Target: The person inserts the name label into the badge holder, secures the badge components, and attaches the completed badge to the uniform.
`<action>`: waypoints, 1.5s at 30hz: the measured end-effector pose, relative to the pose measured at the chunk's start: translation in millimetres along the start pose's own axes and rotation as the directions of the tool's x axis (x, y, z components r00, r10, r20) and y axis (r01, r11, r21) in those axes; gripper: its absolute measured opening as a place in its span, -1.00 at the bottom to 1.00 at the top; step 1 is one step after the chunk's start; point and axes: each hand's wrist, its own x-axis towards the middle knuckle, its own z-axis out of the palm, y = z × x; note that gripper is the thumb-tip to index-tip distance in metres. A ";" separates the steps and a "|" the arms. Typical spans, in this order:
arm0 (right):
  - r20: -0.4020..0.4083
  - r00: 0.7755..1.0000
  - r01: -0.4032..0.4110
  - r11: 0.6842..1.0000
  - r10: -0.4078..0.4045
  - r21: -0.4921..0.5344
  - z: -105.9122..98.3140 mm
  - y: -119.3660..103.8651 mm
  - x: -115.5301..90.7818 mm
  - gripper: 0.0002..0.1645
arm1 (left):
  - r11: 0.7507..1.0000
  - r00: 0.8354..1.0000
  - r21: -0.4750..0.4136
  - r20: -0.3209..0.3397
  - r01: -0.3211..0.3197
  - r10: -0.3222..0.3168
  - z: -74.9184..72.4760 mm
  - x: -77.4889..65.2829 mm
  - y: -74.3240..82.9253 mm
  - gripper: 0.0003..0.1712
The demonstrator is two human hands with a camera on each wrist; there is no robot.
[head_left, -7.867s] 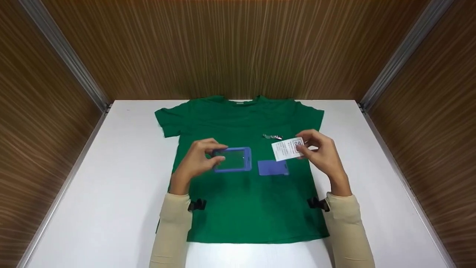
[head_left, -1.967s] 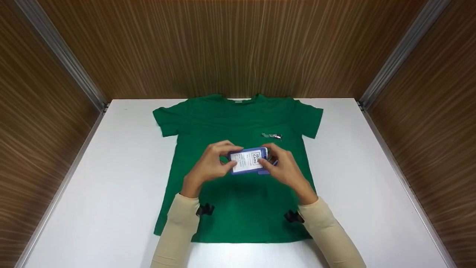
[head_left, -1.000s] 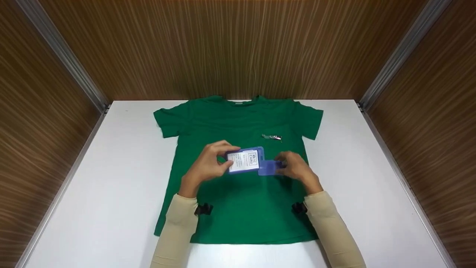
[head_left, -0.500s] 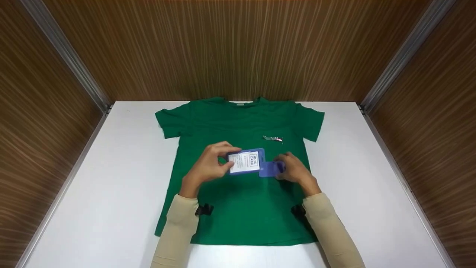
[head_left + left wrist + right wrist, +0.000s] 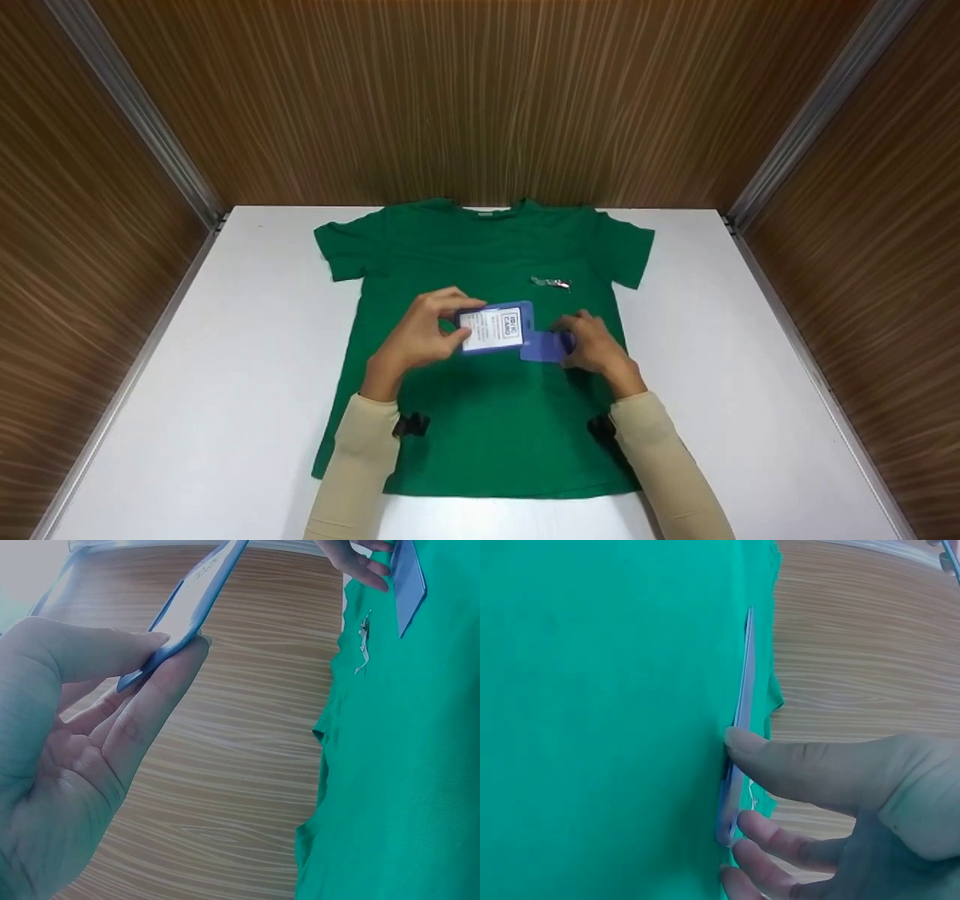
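Note:
My left hand (image 5: 420,334) pinches one end of a blue-purple badge holder (image 5: 528,315), thumb in front and fingers behind. A white ID card (image 5: 491,328) lies inside the holder's frame, its printed face up. Just right of it, my right hand (image 5: 598,345) grips a flat purple cover (image 5: 541,347) by its outer end. In the right wrist view the cover (image 5: 744,709) is seen edge-on, with the thumb on one side and the fingers at the other. The holder (image 5: 196,611) stands tilted above the table in the left wrist view.
A green T-shirt (image 5: 480,435) is spread flat on the white table (image 5: 225,360) beneath both hands. A small shiny clip strap (image 5: 551,283) lies on its chest. Wood-grain panels (image 5: 480,105) enclose the back and sides.
The white card has gone from my right hand into the holder. My right hand has since moved off the holder and taken hold of the purple cover, which lay on the shirt.

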 end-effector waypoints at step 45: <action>0.026 1.000 0.014 0.989 -0.018 0.148 -20.3 10.8 0.1 -0.60 | 1.000 1.000 0.001 -0.010 0.001 -0.001 -1.7 -2.0 0.7 -0.58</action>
